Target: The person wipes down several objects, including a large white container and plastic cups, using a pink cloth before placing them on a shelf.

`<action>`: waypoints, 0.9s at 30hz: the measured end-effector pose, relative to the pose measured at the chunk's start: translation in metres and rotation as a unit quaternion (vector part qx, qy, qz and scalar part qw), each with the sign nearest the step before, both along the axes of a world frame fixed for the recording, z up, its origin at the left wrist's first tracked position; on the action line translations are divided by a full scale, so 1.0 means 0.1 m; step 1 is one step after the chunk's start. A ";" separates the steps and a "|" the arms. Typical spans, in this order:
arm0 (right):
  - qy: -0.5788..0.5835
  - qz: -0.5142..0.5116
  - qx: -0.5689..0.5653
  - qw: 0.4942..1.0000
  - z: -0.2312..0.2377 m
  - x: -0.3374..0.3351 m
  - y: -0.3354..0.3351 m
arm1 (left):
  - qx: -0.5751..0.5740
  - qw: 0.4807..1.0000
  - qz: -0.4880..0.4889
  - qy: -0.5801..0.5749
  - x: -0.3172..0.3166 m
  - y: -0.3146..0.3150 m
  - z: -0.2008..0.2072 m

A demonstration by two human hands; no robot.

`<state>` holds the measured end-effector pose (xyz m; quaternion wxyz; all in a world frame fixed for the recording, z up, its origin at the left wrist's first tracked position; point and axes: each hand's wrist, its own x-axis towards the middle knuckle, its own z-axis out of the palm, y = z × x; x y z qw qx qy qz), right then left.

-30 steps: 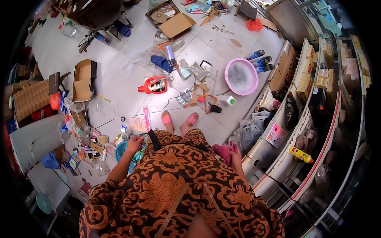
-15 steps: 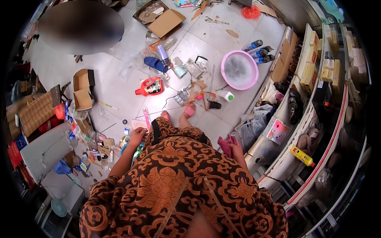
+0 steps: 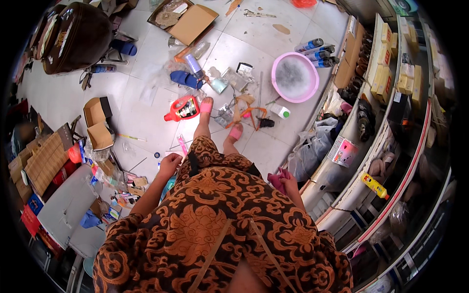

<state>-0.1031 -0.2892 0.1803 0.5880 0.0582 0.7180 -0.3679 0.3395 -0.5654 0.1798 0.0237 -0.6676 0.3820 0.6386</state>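
My right hand (image 3: 290, 183), low at my right side, is closed around a crumpled dark-pink cloth (image 3: 277, 180). At my left side hangs my left hand (image 3: 169, 164), its fingers loosely curled together with nothing showing in them. Beyond it on the floor lies a thin pink strip (image 3: 182, 145). My feet wear pink slippers (image 3: 206, 104), the left one beside a red jug (image 3: 184, 108) with a dark label. Farther right stands a pink basin (image 3: 294, 77) of foamy water.
Dark spray cans (image 3: 320, 53) lie by the basin, and a white carton (image 3: 280, 111) lies nearer. Ahead are a blue slipper (image 3: 186, 79) and open cardboard boxes (image 3: 99, 123). Shelves (image 3: 359, 207) line the right; a brown stool (image 3: 78, 39) stands far left. Clutter covers the left floor.
I have stepped forward, my left foot now ahead beside the red jug. Floor objects sit closer to me in view. The cloth stays in my right hand.
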 end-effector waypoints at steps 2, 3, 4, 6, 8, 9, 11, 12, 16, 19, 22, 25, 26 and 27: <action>-0.023 -0.038 -0.029 0.999 -0.08 0.13 0.09 | 0.005 1.000 -0.023 -0.005 0.00 -0.30 -0.03; -0.033 -0.033 -0.014 0.999 -0.08 0.20 0.07 | 0.005 0.999 -0.043 -0.016 -0.02 -0.44 -0.05; -0.030 0.012 -0.001 0.999 -0.04 0.29 -0.05 | 0.009 0.999 -0.038 -0.023 -0.01 -0.58 -0.06; -0.037 0.070 0.010 0.997 -0.01 0.39 -0.31 | -0.003 0.999 -0.037 -0.024 -0.02 -0.83 -0.08; -0.005 0.083 0.011 0.996 0.02 0.40 -0.52 | -0.016 0.998 -0.045 -0.035 -0.01 -1.00 -0.16; 0.023 0.098 0.012 0.995 0.08 0.42 -0.72 | -0.016 0.998 -0.047 -0.036 0.00 -1.09 -0.21; 0.038 0.114 0.028 0.992 0.11 0.41 -0.98 | 0.004 0.997 -0.069 -0.042 0.00 -1.23 -0.31; 0.050 0.086 -0.002 0.995 0.09 0.43 -1.11 | 0.005 0.996 -0.071 -0.046 0.00 -1.30 -0.41; 0.048 0.045 -0.007 0.998 -0.11 0.44 -1.29 | 0.030 0.997 -0.032 -0.061 -0.14 -1.67 -1.04; 0.032 0.037 0.008 0.999 -0.42 0.43 -1.21 | 0.034 0.995 0.008 -0.092 -0.35 -2.04 -1.65; 0.014 0.021 0.067 0.997 -0.63 0.40 -1.06 | 0.009 0.993 0.096 -0.067 -0.64 -2.36 -2.31; -0.005 -0.024 0.100 0.995 -0.78 0.38 -1.01 | 0.025 0.987 0.155 -0.046 -1.01 -2.60 -2.89; -0.023 -0.026 0.142 0.989 -0.81 0.34 -1.04 | 0.023 0.986 0.157 -0.046 -1.09 -2.64 -3.11; -0.075 -0.123 0.102 0.984 -0.91 0.35 -0.88 | 0.027 0.988 0.150 -0.038 -1.18 -2.69 -3.33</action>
